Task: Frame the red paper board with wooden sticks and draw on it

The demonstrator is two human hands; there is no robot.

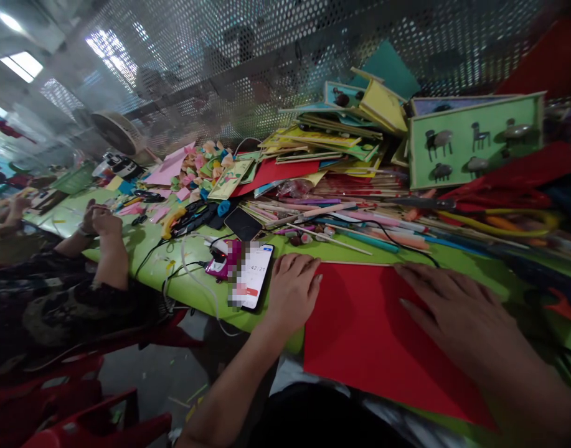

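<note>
A red sheet of card lies at the table's front edge, its near side reaching over my lap. Along its far edge runs a thin pale wooden stick. My left hand is closed at the far left corner, fingers bent together over the stick's end and thumb against the card's side. Over the far right corner rests my right hand, fingers stretched out and thumb apart, fingertips at the stick's other end. A lit phone showing a timer, partly blurred out, lies left of my left hand.
Pens and thin sticks crowd the table behind the card. Beyond stand stacked craft boards and a green framed panel. Cables hang off the front edge. A co-worker's clasped hands are at left, near red chairs.
</note>
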